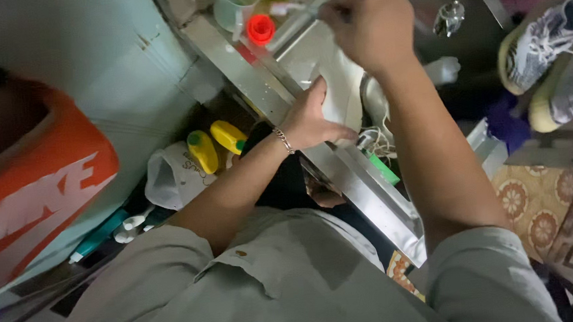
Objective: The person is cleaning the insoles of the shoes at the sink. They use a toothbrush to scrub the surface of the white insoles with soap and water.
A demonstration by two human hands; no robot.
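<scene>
Two hands are at work over a shiny metal shelf [359, 183] that runs slantwise through the view.

The right hand [371, 22] is curled tight, past the far edge of the metal shelf. It pinches a thin stick-like thing [295, 9] with a pale end that pokes out toward the red cap. It may be a small brush, but it is too blurry to be sure.

The left hand [310, 120] rests on the metal shelf, near its middle. Its fingers are bent and press on a pale, flat thing [334, 80] that lies there. I cannot tell if the hand grips it or only holds it down. A thin chain bracelet [283, 140] sits on that wrist.

The thin stick looks very light and stiff. It is best held near its back end, between thumb and fingers, as it is now. It could slip if it is wet. The pale flat thing looks smooth, so a flat press on top keeps it from sliding.

A red cap [260, 29] and a light green cup [233, 10] stand at the far end of the metal shelf. Two yellow bottles [214, 145] lie below the shelf, on its left side. An orange box [33, 187] sits farther left. Grey shoes [549, 56] lie well off to the right of the shelf.
</scene>
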